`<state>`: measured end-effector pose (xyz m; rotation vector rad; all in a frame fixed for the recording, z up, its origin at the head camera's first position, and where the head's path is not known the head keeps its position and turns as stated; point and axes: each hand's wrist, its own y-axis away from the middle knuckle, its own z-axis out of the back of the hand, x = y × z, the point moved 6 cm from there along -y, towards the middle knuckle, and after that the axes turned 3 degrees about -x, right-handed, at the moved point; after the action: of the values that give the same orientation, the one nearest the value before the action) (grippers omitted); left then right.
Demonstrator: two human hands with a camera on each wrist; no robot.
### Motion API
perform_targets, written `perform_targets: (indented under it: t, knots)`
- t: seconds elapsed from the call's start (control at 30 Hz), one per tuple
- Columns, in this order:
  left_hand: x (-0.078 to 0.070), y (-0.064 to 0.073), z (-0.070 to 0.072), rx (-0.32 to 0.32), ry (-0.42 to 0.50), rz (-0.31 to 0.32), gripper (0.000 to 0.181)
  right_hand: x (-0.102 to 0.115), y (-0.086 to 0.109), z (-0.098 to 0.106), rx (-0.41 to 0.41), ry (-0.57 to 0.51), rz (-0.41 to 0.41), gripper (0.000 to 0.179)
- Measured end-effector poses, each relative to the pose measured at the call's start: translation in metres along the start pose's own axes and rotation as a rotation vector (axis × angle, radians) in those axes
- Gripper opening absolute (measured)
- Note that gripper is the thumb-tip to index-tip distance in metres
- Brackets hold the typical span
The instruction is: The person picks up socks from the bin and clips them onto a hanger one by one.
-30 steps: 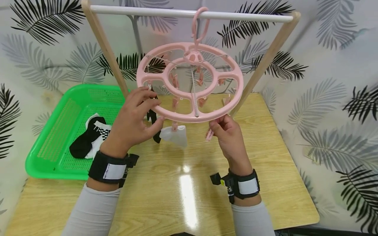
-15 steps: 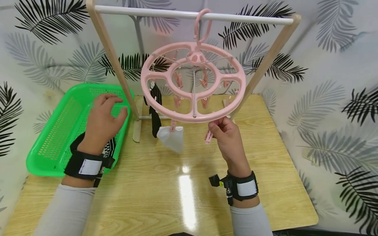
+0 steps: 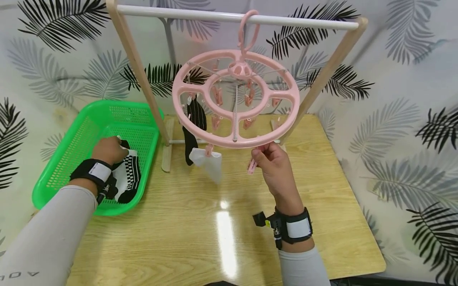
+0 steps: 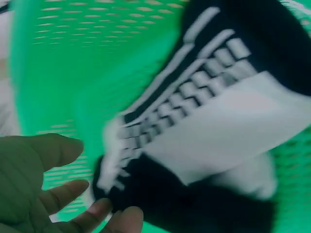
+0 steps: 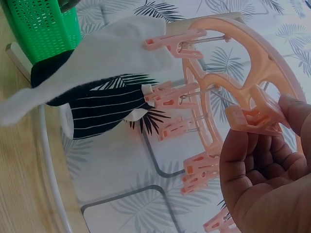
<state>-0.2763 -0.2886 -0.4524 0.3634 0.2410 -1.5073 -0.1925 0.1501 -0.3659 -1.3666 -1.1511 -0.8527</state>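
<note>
Observation, from beside the table (image 3: 322,238); clock taken from the worker's seat, twelve o'clock straight ahead.

Left hand (image 3: 107,151): at nine o'clock, down inside the green basket (image 3: 64,171), over the black-and-white checked sock (image 3: 123,178). Left wrist view: fingers loose and apart, tips at the sock's edge; no grip seen, and whether they touch the cloth I cannot tell.

Right hand (image 3: 273,163): at the five o'clock of the round pink hanger (image 3: 250,142), thumb and fingers pinching a pink peg (image 3: 252,167). The peg's mouth looks parted and has nothing in it.

The hanger hooks over the white rail (image 3: 196,14). Pegged to it: a white piece (image 3: 212,165) at its seven o'clock (a sock, by the look), and a black striped sock (image 3: 198,115) near nine.

Step in hand, in my judgement: fetching the checked sock while the peg is kept ready. The next move calls for a firm pinch on one sock, ideally near its cuff, then a lift toward the peg. Possible snag: the fabric lies bunched, how many socks is unclear, and a second could come along.
</note>
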Motion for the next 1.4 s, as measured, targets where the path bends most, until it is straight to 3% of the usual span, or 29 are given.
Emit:
perform_targets:
  t: [0.13,0.2,0.27,0.37,0.43,0.5,0.67,0.8,0.97,1.07,1.23,1.4]
  knots:
    - [0.019,0.000,-0.017,0.030,-0.033,0.093,0.036,-0.001,0.000,-0.001,0.024,-0.006,0.003,0.006]
    - [0.021,0.002,-0.018,0.003,-0.019,0.118,0.042,0.000,0.000,-0.002,0.030,-0.005,0.007,0.008]
    - [0.018,0.003,-0.017,-0.029,-0.008,0.120,0.035,0.000,-0.001,-0.001,0.022,0.002,0.006,0.009]
    - [0.009,0.002,-0.013,-0.077,0.002,0.115,0.019,0.000,-0.002,0.000,0.005,0.015,-0.002,0.009]
    - [0.003,0.002,-0.011,-0.099,0.009,0.106,0.028,0.001,-0.002,0.000,-0.001,0.020,-0.006,0.007]
    - [-0.003,0.003,-0.008,-0.134,0.033,0.080,0.032,0.001,-0.002,0.001,0.001,0.024,-0.006,0.007]
    - [-0.022,0.012,0.007,-0.244,0.134,-0.029,0.018,0.002,-0.001,0.003,0.013,0.025,0.013,0.011]
    - [-0.045,0.027,0.028,-0.277,0.224,-0.053,0.023,0.002,-0.001,0.005,0.022,0.024,0.034,0.015]
    - [-0.076,0.057,0.058,-0.378,0.308,-0.049,0.029,0.003,-0.001,0.006,0.023,0.022,0.037,0.016]
    - [-0.093,0.074,0.068,-0.435,0.345,-0.062,0.028,0.003,-0.001,0.007,0.014,0.025,0.028,0.014]
    - [-0.117,0.100,0.070,-0.449,0.440,-0.047,0.027,0.002,0.000,0.007,0.008,0.027,0.017,0.012]
    - [-0.140,0.122,0.058,-0.426,0.514,-0.053,0.024,0.002,0.000,0.007,0.009,0.023,0.018,0.012]
